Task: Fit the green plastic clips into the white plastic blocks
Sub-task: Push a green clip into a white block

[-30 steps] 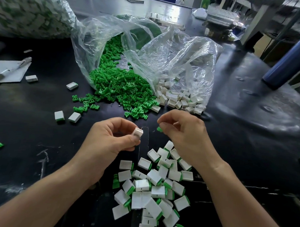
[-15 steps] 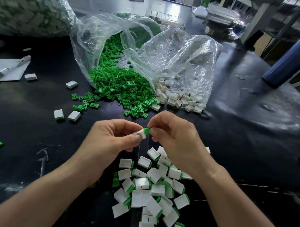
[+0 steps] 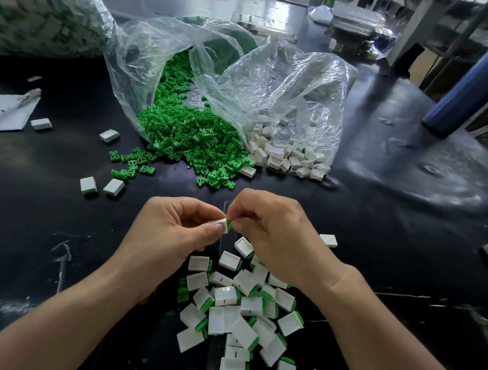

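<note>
Clip (image 3: 229,225): deeper in block (image 3: 220,227) than half a second ago, just above pile (image 3: 244,306).
Left hand (image 3: 166,237): pinches block steady.
Right hand (image 3: 274,233): pinches clip; push squarely, seemingly not yet flush.

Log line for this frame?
phase: insertion | left hand: pinches white block | right hand: pushes green clip into it | finished pile: below hands

Toward six o'clock I see the left hand (image 3: 174,232) and right hand (image 3: 274,235) hiding most of the small white plastic block (image 3: 221,226) and small green plastic clip (image 3: 229,224).
</note>
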`<state>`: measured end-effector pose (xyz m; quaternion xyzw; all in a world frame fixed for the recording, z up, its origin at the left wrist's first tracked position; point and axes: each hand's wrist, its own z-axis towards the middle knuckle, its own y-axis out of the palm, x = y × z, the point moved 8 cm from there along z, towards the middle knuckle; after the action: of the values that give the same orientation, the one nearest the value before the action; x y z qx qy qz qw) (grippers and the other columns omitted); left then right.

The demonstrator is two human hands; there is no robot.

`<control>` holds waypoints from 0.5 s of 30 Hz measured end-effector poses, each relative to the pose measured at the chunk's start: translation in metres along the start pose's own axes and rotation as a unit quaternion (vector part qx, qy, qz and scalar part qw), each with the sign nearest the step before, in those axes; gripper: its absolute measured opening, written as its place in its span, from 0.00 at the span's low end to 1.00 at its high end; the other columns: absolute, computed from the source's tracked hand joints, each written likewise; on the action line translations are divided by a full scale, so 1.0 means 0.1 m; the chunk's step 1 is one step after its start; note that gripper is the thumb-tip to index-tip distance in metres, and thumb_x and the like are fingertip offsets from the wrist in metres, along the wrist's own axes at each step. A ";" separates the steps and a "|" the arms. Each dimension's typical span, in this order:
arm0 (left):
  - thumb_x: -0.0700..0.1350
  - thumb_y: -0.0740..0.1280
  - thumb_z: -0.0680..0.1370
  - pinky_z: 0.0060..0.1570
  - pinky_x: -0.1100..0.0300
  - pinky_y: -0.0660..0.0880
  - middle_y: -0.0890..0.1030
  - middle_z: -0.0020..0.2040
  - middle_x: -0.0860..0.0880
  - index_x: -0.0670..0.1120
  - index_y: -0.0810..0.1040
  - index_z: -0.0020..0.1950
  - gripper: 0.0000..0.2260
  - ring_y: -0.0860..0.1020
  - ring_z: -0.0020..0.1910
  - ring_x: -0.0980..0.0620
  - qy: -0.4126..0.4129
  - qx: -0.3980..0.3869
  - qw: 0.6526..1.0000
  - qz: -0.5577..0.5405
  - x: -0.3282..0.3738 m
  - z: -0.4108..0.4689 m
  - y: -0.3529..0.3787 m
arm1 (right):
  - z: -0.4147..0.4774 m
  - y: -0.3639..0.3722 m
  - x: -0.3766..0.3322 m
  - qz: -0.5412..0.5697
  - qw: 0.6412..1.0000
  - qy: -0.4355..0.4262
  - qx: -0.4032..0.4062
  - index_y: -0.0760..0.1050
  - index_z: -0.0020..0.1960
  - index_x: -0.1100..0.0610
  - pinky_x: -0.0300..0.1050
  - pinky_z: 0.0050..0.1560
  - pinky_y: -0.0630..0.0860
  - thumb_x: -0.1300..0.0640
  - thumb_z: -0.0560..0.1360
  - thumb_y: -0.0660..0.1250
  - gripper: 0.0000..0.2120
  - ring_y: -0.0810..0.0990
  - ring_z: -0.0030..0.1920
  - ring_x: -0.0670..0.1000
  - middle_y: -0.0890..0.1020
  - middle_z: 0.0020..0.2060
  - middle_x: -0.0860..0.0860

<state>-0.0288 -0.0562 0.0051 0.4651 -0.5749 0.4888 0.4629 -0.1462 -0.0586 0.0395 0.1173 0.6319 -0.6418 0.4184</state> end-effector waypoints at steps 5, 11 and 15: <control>0.43 0.71 0.61 0.28 0.69 0.74 0.83 0.31 0.46 0.44 0.83 0.36 0.06 0.78 0.28 0.58 0.000 0.001 0.998 -0.071 0.05 0.02 -0.01 | 0.01 -0.03 0.08 0.054 0.997 0.060 0.008 0.75 0.43 0.53 0.39 0.40 0.72 0.59 0.74 0.66 0.03 0.73 0.34 0.44 0.74 0.30 0.42; 0.43 0.71 0.60 0.29 0.68 0.75 0.82 0.31 0.46 0.44 0.83 0.37 0.08 0.78 0.28 0.57 0.002 -0.008 0.997 -0.075 0.06 0.01 0.02 | 0.00 0.00 0.12 0.018 0.996 0.086 -0.024 0.70 0.40 0.51 0.47 0.42 0.71 0.52 0.77 0.61 0.07 0.73 0.38 0.49 0.74 0.31 0.45; 0.43 0.71 0.60 0.28 0.68 0.74 0.82 0.31 0.46 0.45 0.83 0.36 0.06 0.78 0.28 0.57 0.000 -0.006 0.996 -0.089 0.05 0.02 0.01 | 0.01 0.04 0.13 0.036 0.994 0.098 -0.039 0.70 0.38 0.53 0.53 0.44 0.73 0.52 0.78 0.58 0.11 0.76 0.38 0.54 0.78 0.34 0.52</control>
<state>-0.0302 -0.0583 0.0095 0.5113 -0.5343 0.4424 0.5073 -0.1512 -0.0636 0.0282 0.1856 0.6901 -0.5865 0.3813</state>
